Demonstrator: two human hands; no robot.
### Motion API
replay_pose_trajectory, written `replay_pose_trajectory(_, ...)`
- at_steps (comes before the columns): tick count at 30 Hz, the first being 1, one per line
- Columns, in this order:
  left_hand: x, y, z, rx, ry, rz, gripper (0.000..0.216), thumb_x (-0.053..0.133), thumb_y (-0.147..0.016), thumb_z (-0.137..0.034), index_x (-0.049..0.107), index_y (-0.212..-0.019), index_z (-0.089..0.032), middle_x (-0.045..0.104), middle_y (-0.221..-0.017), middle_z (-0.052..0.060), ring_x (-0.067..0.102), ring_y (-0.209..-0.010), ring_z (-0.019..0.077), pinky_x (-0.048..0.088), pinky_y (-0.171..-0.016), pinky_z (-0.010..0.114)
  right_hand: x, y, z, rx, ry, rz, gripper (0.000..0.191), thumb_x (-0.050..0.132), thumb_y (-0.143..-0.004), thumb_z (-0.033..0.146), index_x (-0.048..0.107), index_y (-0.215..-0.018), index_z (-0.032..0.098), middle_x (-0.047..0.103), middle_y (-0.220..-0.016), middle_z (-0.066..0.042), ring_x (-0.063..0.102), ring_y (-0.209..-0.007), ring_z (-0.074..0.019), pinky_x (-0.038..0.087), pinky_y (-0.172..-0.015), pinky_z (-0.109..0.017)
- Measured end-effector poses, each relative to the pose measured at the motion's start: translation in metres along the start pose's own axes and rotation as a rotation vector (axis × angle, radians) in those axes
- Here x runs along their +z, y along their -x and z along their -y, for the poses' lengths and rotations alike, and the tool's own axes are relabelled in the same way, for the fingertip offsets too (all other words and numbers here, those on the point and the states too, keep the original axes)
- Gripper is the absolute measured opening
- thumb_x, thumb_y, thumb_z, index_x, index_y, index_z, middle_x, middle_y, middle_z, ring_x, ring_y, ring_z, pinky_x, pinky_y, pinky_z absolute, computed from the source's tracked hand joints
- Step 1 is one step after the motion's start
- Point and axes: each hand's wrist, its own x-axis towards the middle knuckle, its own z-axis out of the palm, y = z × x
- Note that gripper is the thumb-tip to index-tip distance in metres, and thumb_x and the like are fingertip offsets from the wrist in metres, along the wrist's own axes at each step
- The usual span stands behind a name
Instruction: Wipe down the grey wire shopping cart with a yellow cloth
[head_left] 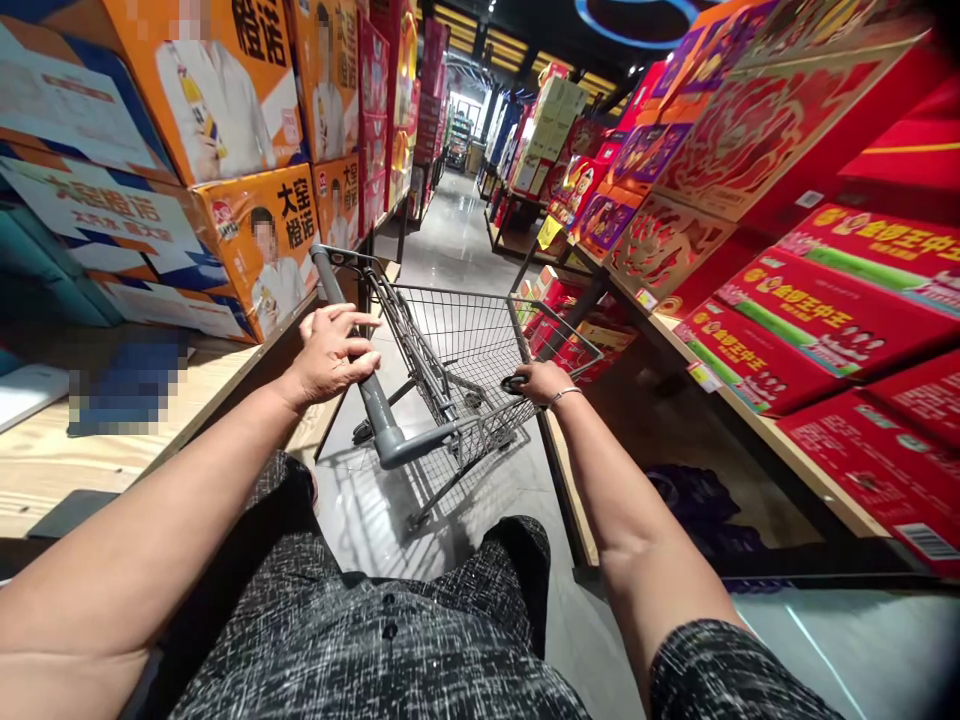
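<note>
A grey wire shopping cart [465, 320] stands askew in front of me, turned towards the right side of the aisle. My left hand [337, 350] is closed over the cart's thick grey push handle [380, 415], fingers bent across it. On the basket's near right side, my right hand [546, 383] grips the wire rim, a thin bracelet at its wrist. A small dark rounded piece [514, 383] shows at the right fingertips; I cannot tell what it is. The visible basket mesh has no goods in it.
Orange drink cartons [259, 240] are stacked on a wooden shelf at left. Red boxes [795, 320] and patterned gift boxes [720, 150] fill the right shelf, its wooden edge [750, 420] close to the cart. The tiled aisle [450, 215] runs ahead between displays.
</note>
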Motion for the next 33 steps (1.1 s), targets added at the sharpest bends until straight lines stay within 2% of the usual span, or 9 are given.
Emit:
replay_pose_trajectory(5,-0.012,0.007,-0.013,-0.112,-0.073,-0.185,0.030,0.055,-0.090,-0.047,0.069,-0.104,-0.024,0.064,-0.126,0.004,0.043,-0.127,0.0277,0.025,-0.109,0.047,0.029,0.002,-0.032,0.260,-0.020,-0.195,0.039,0.048,-0.090,0.049,0.070,-0.116,0.029,0.069,-0.119,-0.006,0.063,-0.100,-0.0234,0.045,-0.079,-0.030)
replay_pose_trajectory(8,-0.016,0.016,-0.042,0.001,0.077,-0.031,0.039,0.039,-0.098,-0.046,0.068,-0.110,-0.023,0.070,-0.114,0.004,0.059,-0.108,0.0215,0.037,-0.100,0.040,0.041,0.010,-0.036,0.296,-0.034,-0.279,0.045,0.044,-0.091,0.051,0.068,-0.120,0.027,0.067,-0.123,-0.009,0.062,-0.105,-0.0262,0.046,-0.082,-0.033)
replay_pose_trajectory(10,-0.012,0.021,-0.058,0.077,0.059,0.077,0.043,0.041,-0.098,-0.051,0.067,-0.118,-0.024,0.071,-0.114,0.004,0.061,-0.108,0.0226,0.035,-0.102,0.043,0.043,0.013,-0.036,0.324,-0.038,-0.271,0.047,0.042,-0.091,0.052,0.068,-0.120,0.026,0.067,-0.123,-0.011,0.062,-0.106,-0.0281,0.047,-0.083,-0.035)
replay_pose_trajectory(13,0.003,0.021,-0.063,0.122,-0.122,0.101,0.042,0.048,-0.095,-0.056,0.074,-0.101,-0.024,0.074,-0.092,0.004,0.065,-0.096,0.0243,0.026,-0.108,0.051,0.037,0.011,-0.030,0.272,-0.087,-0.129,0.045,0.049,-0.088,0.054,0.070,-0.115,0.025,0.071,-0.113,-0.011,0.065,-0.100,-0.0275,0.048,-0.080,-0.034)
replay_pose_trajectory(19,0.015,0.002,-0.030,0.120,-0.267,0.075,0.051,0.057,-0.088,-0.063,0.071,-0.068,-0.019,0.070,-0.072,0.002,0.065,-0.081,0.0186,0.032,-0.102,0.041,0.016,-0.014,0.021,-0.146,-0.507,0.303,0.050,0.070,-0.070,0.061,0.075,-0.092,0.016,0.071,-0.074,-0.005,0.060,-0.064,-0.0161,0.047,-0.060,-0.026)
replay_pose_trajectory(22,0.013,-0.007,-0.018,0.105,-0.276,0.063,0.049,0.058,-0.087,-0.064,0.073,-0.071,-0.020,0.071,-0.077,0.002,0.065,-0.084,0.0187,0.036,-0.094,0.037,0.007,-0.031,0.061,-0.216,-0.658,0.462,0.051,0.078,-0.061,0.058,0.074,-0.092,0.018,0.071,-0.080,-0.005,0.060,-0.067,-0.0153,0.049,-0.062,-0.026)
replay_pose_trajectory(26,0.012,-0.019,-0.003,0.055,-0.232,0.060,0.050,0.060,-0.085,-0.066,0.074,-0.073,-0.020,0.073,-0.085,0.004,0.065,-0.087,0.0197,0.040,-0.080,0.033,0.001,-0.049,0.091,-0.310,-0.726,0.533,0.054,0.076,-0.060,0.060,0.073,-0.096,0.020,0.072,-0.093,-0.004,0.063,-0.078,-0.0168,0.053,-0.073,-0.027)
replay_pose_trajectory(29,0.013,-0.028,0.011,0.005,-0.165,0.047,0.049,0.062,-0.082,-0.067,0.074,-0.071,-0.021,0.073,-0.094,0.003,0.065,-0.093,0.0187,0.042,-0.076,0.030,0.001,-0.056,0.082,-0.334,-0.602,0.545,0.058,0.070,-0.061,0.067,0.073,-0.092,0.019,0.073,-0.094,-0.005,0.066,-0.083,-0.0209,0.054,-0.079,-0.031)
replay_pose_trajectory(33,0.014,-0.037,0.020,-0.054,-0.105,0.049,0.045,0.066,-0.080,-0.065,0.074,-0.072,-0.021,0.073,-0.101,0.002,0.065,-0.099,0.0179,0.044,-0.080,0.028,0.007,-0.055,0.026,-0.357,-0.430,0.504,0.063,0.064,-0.061,0.074,0.077,-0.091,0.021,0.074,-0.105,-0.007,0.066,-0.101,-0.0294,0.051,-0.096,-0.037)
